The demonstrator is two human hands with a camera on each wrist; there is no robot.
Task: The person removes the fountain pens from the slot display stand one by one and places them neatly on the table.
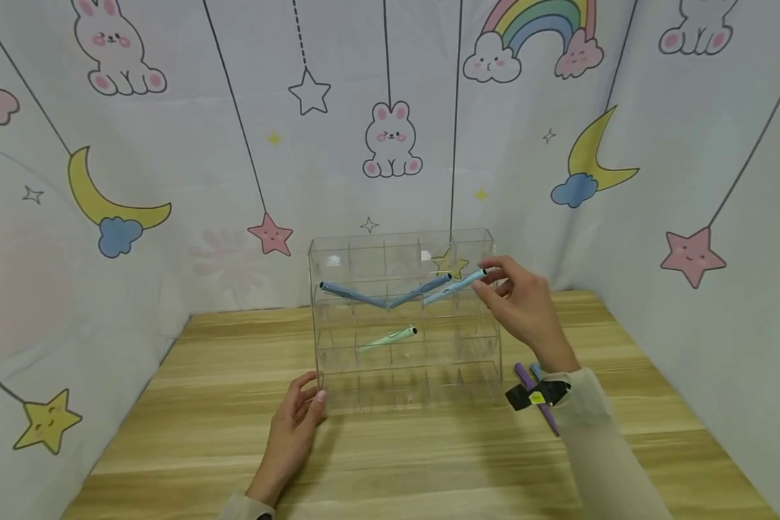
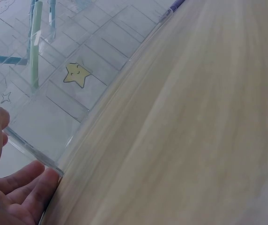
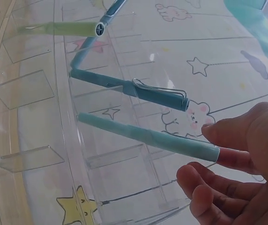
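Observation:
A clear tiered rack (image 1: 409,375) with small compartments stands on the wooden table. My left hand (image 1: 295,419) holds its lower left corner, thumb at the front and fingers along the side. Two darker blue pens (image 1: 354,295) slant to a V in an upper tier, and a pale green pen (image 1: 388,338) leans one tier lower. Right of the V, a light blue pen (image 3: 148,136) leans with its lower end in the rack. My right hand (image 1: 523,300) is at its raised end; the index finger touches behind that end and the thumb stands slightly apart from it.
On the table right of the rack, a purple pen (image 1: 546,415) and another blue pen (image 1: 536,371) lie partly hidden under my right wrist strap (image 1: 538,394). A white cloth (image 1: 234,144) printed with rabbits, stars and moons hangs behind and beside the table.

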